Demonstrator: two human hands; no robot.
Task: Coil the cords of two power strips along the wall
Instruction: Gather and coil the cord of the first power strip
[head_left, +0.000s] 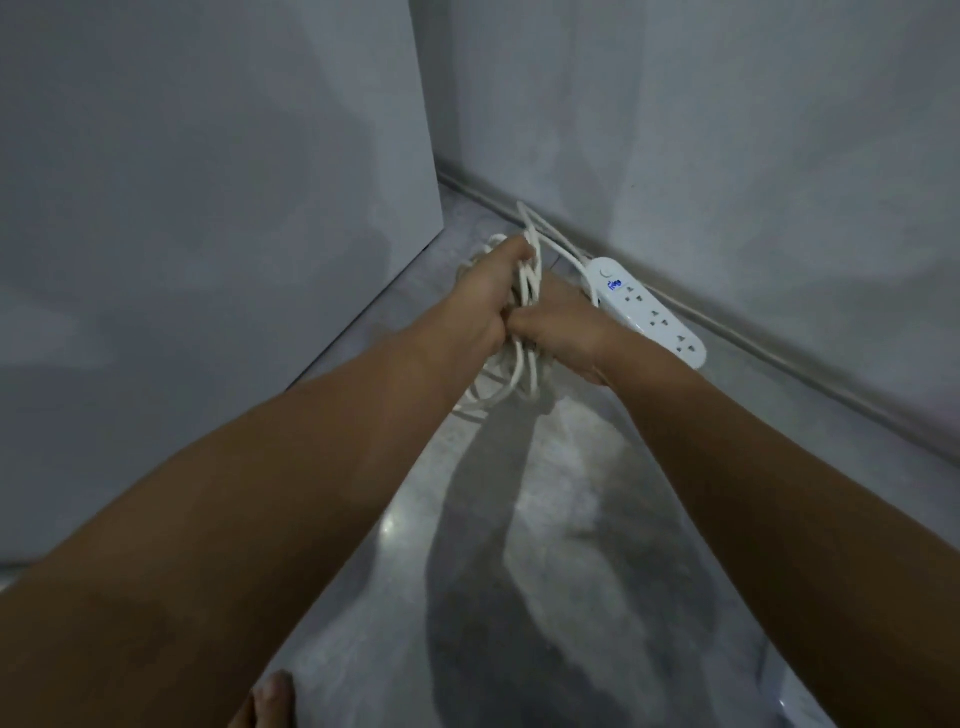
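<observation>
We see both bare arms stretched out toward the white power strip (649, 312), which lies flat on the grey floor (571, 493) with its long side just beside the foot of the wall (727, 156). A small blue light (614, 284) glows near the strip's far end, next to its round button.

Just to the left of the strip, a bundle of white cord (523, 376) hangs in several loose loops between the two hands. The left hand (485, 296) is curled round the top of the loops, fingers closed over the strands. The right hand (563, 332) grips the same bundle from the strip's side, thumb meeting the left hand – its fingers are hidden behind the cord. One strand runs from the bundle to the strip's far end.

Farther left of the strip stands a tall pale panel (208, 208). A toe (270, 696) shows well nearer to us than the strip.
</observation>
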